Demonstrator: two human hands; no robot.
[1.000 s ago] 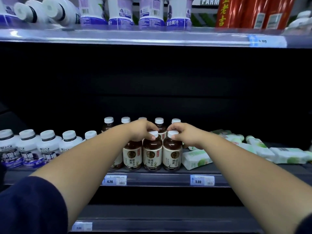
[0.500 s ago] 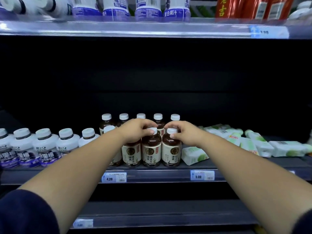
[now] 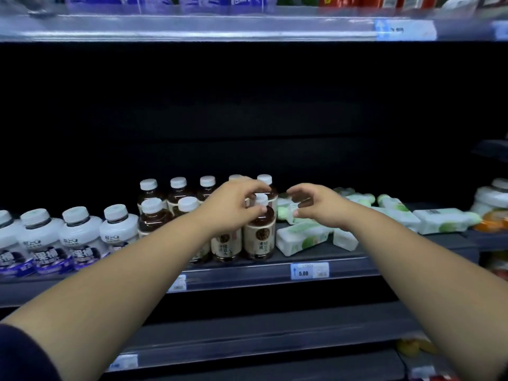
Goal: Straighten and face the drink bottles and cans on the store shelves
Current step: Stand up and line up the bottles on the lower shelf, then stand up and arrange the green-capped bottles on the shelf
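Brown bottle (image 3: 259, 235) being pinched at neck by left hand (image 3: 233, 207); upright, axis vertical, at shelf (image 3: 384, 251) front edge, rightmost in front row. Right hand (image 3: 319, 209) being held slack, empty, just right of it, above green packs (image 3: 299, 240); left hand nearer.

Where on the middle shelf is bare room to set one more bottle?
Bare shelf front lies right of the brown bottles, before the lying green packs. Left of there it is crowded: brown bottles stand close beside the white bottles; the left hand grips one.
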